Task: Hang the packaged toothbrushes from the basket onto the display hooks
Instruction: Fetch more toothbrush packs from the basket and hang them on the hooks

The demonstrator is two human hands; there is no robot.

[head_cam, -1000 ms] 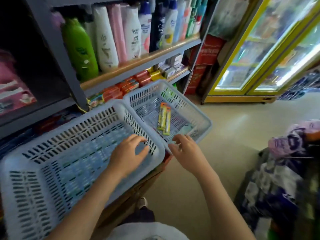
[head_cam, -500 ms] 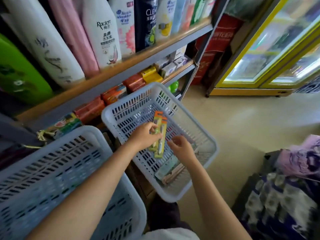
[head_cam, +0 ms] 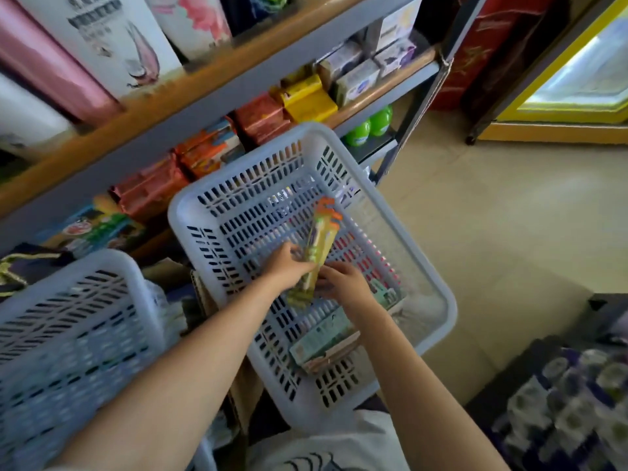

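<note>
A pale blue slotted basket [head_cam: 438, 287] sits in front of me at the middle. Inside it my left hand [head_cam: 289, 266] grips a pair of yellow-green packaged toothbrushes [head_cam: 321, 237] with orange hang tabs, lifted off the basket floor. My right hand [head_cam: 343, 283] is beside the packs' lower end with curled fingers touching them; how firmly it holds them is unclear. Several greenish flat packs [head_cam: 326, 338] lie at the basket's near end. No display hooks are in view.
A second pale blue basket [head_cam: 68, 300] stands at the left. Shelves with shampoo bottles [head_cam: 112, 39] and boxed soaps [head_cam: 306, 96] rise behind. A yellow-framed fridge [head_cam: 577, 79] is at the far right, beige floor [head_cam: 492, 215] beside it, patterned fabric [head_cam: 577, 385] at the lower right.
Both hands went from the basket rims into the right basket. My left hand took hold of the toothbrush packs and raised them; my view moved closer and rightward.
</note>
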